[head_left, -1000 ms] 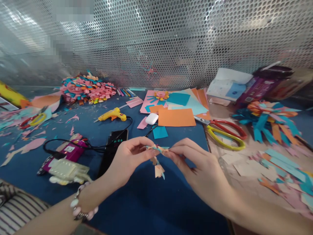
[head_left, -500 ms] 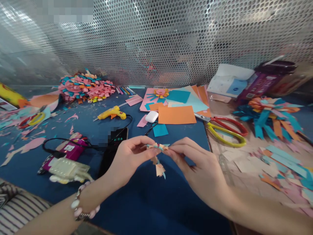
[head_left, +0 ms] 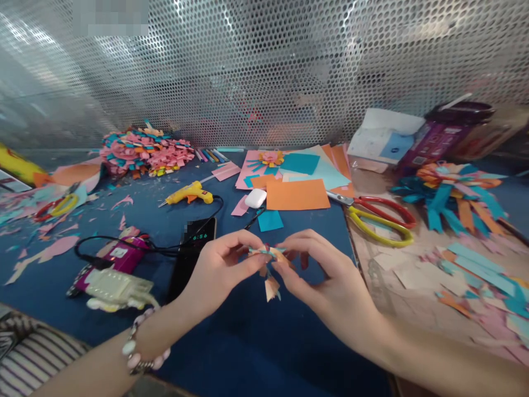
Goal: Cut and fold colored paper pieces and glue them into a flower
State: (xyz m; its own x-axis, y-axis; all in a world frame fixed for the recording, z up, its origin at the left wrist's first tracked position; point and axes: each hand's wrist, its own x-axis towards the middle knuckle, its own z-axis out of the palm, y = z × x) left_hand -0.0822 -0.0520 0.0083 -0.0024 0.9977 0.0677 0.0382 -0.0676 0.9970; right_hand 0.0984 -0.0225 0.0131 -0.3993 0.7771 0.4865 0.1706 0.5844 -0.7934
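Observation:
Between my two hands, above the blue table, is a small paper flower (head_left: 270, 253) in peach and light blue, with a fringed peach tail hanging below it. My left hand (head_left: 231, 262), with a beaded bracelet at the wrist, pinches the flower's left side between thumb and fingers. On the other side, my right hand (head_left: 326, 270) has thumb and index finger at the petals, its other fingers curled. Fingertips hide part of the flower. Just beyond lie a blue paper square (head_left: 271, 220), a white earphone case (head_left: 255, 198) and an orange paper sheet (head_left: 298, 194).
A yellow glue gun (head_left: 190, 193) and a phone (head_left: 192, 248) with a cable lie left. Scissors (head_left: 382, 220) rest at right, near paper scraps (head_left: 479, 275) and a ribboned paper flower (head_left: 458, 193). A pile of paper flowers (head_left: 144, 149) stands by the perforated metal wall (head_left: 264, 71).
My right thumb and fingers have shifted slightly on the petals and spread a little wider. My left hand keeps its pinch. The view has moved slightly.

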